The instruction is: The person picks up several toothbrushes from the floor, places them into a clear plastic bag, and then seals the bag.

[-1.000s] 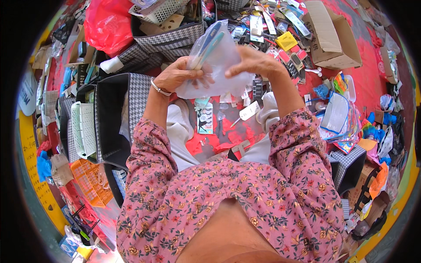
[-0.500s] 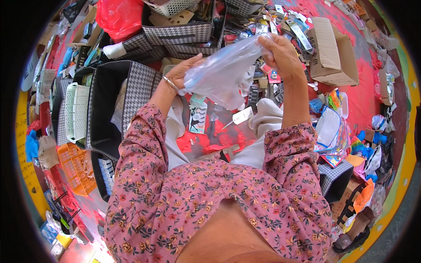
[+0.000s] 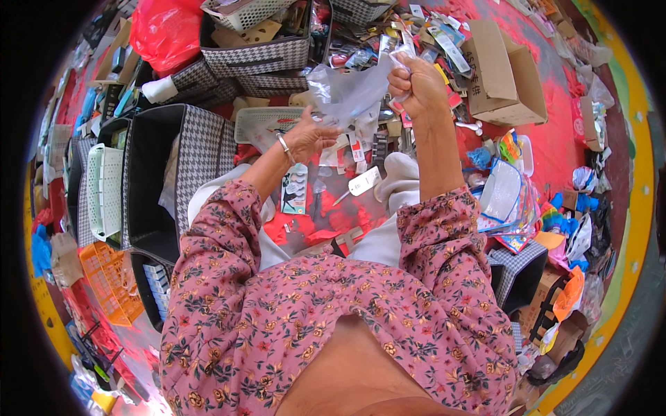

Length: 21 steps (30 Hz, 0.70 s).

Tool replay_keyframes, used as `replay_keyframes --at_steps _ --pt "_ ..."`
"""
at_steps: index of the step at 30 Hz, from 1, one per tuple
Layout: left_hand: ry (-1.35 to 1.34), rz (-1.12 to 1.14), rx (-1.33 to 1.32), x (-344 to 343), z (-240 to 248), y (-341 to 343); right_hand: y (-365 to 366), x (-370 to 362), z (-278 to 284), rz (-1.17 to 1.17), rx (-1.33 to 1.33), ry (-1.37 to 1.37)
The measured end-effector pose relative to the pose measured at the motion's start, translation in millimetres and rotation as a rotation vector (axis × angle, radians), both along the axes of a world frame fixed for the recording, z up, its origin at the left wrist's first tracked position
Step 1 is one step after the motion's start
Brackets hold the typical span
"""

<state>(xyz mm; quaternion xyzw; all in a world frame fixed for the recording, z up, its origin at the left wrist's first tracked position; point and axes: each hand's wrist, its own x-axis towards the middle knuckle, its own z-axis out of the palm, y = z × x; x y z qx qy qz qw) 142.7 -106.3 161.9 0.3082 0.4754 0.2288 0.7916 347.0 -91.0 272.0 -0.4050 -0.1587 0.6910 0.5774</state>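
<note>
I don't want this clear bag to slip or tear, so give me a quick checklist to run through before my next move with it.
1. Right hand gripping the top edge of the clear plastic bag: ok, fist closed on it.
2. Left hand on the bag's lower end: ok, fingers touch it.
3. Bag stretched between both hands, held above the clutter: ok.
4. Bag whole, no tear: cannot tell, the film is crumpled and see-through.
5. Anything inside the bag: cannot tell.
6. Free spot to set it down: not ok, packaged small items cover the red mat in front; the black houndstooth bin stands open at the left.
</note>
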Motion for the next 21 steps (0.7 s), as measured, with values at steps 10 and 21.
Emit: replay_keyframes --at_steps 10,21 --pt "0.444 -0.007 1.106 -24 49 52 -5 -11 -7 0.05 -0.113 -0.186" --pt "-0.516 0.345 0.186 -36 72 61 0 7 1 0.57 0.372 -1.375"
